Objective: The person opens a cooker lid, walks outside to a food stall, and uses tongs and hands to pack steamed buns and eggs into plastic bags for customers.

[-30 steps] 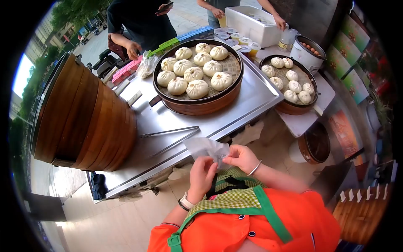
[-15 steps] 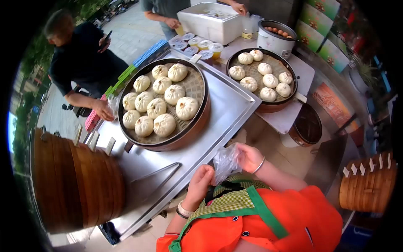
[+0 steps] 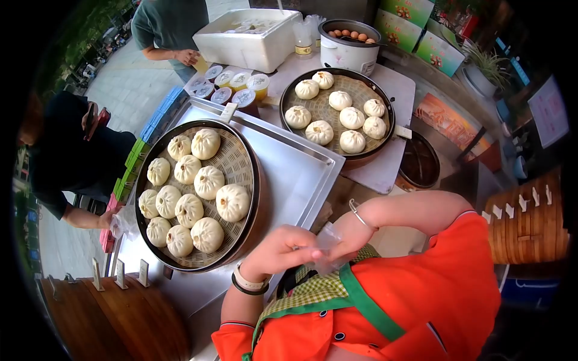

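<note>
A thin clear plastic bag (image 3: 327, 239) is held between my hands in front of my apron. My left hand (image 3: 283, 249) is closed, its thumb and forefinger pinching the bag's near side. My right hand (image 3: 351, 233) grips the other side, its fingers partly hidden by the bag. Just beyond my left hand stands a round steamer (image 3: 256, 207) of plump white steamed buns (image 3: 188, 209). A second steamer (image 3: 385, 133), farther back on the right, holds more buns (image 3: 352, 118).
Stacked bamboo steamers stand at the lower left (image 3: 114, 319) and right (image 3: 524, 219). Sealed drink cups (image 3: 244, 99), a white foam box (image 3: 247, 42) and an egg cooker (image 3: 349, 54) line the back. Across the metal counter (image 3: 301, 174), one person (image 3: 72, 156) holds a plastic bag; another stands behind.
My view has turned, so the steamers sit lower and farther left. My hands have drawn closer together and the bag between them is more gathered. A foam box lies uncovered in both frames.
</note>
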The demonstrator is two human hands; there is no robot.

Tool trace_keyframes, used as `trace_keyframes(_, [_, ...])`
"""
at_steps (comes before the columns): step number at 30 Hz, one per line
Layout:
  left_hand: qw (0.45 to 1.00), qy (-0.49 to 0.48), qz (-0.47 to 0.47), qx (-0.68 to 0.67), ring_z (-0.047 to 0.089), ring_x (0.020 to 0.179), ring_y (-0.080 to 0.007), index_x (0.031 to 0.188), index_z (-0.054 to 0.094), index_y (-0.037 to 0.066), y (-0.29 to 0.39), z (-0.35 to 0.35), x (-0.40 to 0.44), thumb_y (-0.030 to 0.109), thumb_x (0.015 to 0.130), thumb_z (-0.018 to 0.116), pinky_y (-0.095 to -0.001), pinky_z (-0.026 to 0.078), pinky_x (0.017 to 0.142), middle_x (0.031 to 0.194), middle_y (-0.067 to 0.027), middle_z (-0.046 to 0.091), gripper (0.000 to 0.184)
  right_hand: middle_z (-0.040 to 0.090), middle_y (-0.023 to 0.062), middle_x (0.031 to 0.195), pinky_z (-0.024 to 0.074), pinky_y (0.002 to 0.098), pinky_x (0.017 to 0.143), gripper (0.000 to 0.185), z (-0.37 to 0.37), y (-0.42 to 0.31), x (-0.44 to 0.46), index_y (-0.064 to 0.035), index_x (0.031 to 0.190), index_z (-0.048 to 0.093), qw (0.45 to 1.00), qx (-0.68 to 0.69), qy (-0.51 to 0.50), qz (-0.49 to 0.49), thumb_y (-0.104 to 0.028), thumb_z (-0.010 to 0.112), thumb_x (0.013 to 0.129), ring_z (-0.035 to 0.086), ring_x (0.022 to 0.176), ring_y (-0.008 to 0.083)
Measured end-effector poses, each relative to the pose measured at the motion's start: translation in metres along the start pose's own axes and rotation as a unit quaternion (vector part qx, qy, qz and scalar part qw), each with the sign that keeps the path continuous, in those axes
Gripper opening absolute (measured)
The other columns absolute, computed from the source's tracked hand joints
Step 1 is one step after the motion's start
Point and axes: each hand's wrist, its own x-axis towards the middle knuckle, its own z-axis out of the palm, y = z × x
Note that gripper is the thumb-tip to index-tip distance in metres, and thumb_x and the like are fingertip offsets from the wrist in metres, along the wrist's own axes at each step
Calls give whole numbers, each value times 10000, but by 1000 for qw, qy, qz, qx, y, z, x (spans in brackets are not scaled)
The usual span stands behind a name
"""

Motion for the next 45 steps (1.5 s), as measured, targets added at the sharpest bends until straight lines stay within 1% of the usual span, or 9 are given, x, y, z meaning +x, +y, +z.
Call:
trace_keyframes(4, [916,-140,161,341,527,568,-237,770,609,59,7,36,78,177,779,575,-310,416,538,640,-70,551,124,536,170,1050,386,336,824,419,-38,-5,-54,-8,1109,490,971,-186,-54,143,-299,468,808,497,983,254])
trace_keyframes(9, [834,-102,187,509,529,567,-222,779,583,83,-13,52,176,156,700,598,-323,415,533,594,-36,512,108,486,231,1114,366,334,874,497,-113,122,-125,-1,1213,368,981,99,60,-154,-134,521,760,462,1069,271])
trace_keyframes(11, [793,-104,188,570,535,585,-193,730,565,95,-24,55,216,154,677,576,-299,416,540,606,-23,514,81,427,188,1200,326,322,923,529,-122,125,-145,-25,1246,340,991,34,123,-44,-132,532,764,420,1113,252])
trace_keyframes(13, [786,-93,178,584,534,595,-181,717,561,99,-32,61,252,153,671,563,-289,416,543,607,-18,510,71,566,207,855,375,399,770,326,-119,116,-161,-46,1073,486,937,-73,340,-39,-195,450,785,528,866,322])
trace_keyframes(16, [797,-96,157,575,531,605,-166,702,555,103,-50,63,294,149,658,545,-277,416,548,611,-11,504,64,382,126,1266,281,424,963,463,-126,187,-153,-102,1253,387,912,-328,247,18,-240,431,813,316,1184,307])
trace_keyframes(27, [822,-36,145,549,534,670,-161,777,573,78,-58,38,339,111,678,561,-273,430,597,724,-15,530,105,470,34,687,355,420,901,42,-173,238,-160,-104,667,503,750,-433,491,-96,-146,509,674,504,744,211])
trace_keyframes(39, [831,264,30,489,542,758,-281,868,558,11,-64,23,255,8,615,640,-348,436,648,852,-121,558,266,570,117,844,440,361,705,169,-246,291,-223,-60,772,588,729,-365,526,241,-208,527,714,524,778,276])
trace_keyframes(41, [825,275,20,493,541,764,-282,870,559,11,-64,24,251,10,616,640,-351,435,652,855,-123,558,267,472,156,1052,382,376,836,580,-220,295,-216,-34,1114,465,608,-475,619,144,-325,629,640,439,957,312])
trace_keyframes(45, [816,285,7,502,538,781,-286,870,565,11,-62,25,246,15,620,636,-355,435,668,865,-122,558,259,395,187,1161,342,404,902,689,-204,279,-214,-59,1197,398,705,-408,520,258,-349,658,628,401,1014,347])
